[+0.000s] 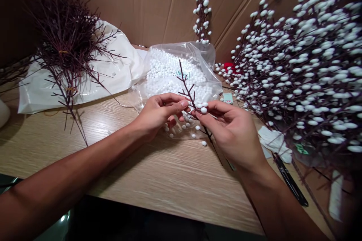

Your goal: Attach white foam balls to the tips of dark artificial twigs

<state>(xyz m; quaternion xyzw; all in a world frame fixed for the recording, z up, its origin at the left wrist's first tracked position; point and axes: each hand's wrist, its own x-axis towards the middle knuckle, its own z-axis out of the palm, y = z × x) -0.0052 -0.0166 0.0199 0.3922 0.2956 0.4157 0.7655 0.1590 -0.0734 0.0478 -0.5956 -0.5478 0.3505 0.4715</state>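
Observation:
A dark brown artificial twig (pixel 184 82) with short side prongs slants upward between my two hands. My right hand (pixel 230 126) is closed, thumb and fingers pinching the twig at its middle, and the stem runs down below the palm. Several white berries (pixel 203 109) sit by the right fingertips. My left hand (pixel 166 111) is closed beside the twig, with a small white berry (pixel 189 103) at the thumb tip, partly hidden by the fingers. Just behind, a clear plastic bag (pixel 207 54) holds a mass of white berries (pixel 164 66); loose ones lie below the hands.
Bare dark twigs (pixel 68 41) are bundled on a white plastic bag (pixel 118 71) at left. Many berry-covered branches (pixel 311 64) crowd the right side. A black-handled cutter (pixel 290 180) and crumpled white tissue (pixel 274 143) lie near my right forearm. Cardboard (pixel 158 3) stands behind.

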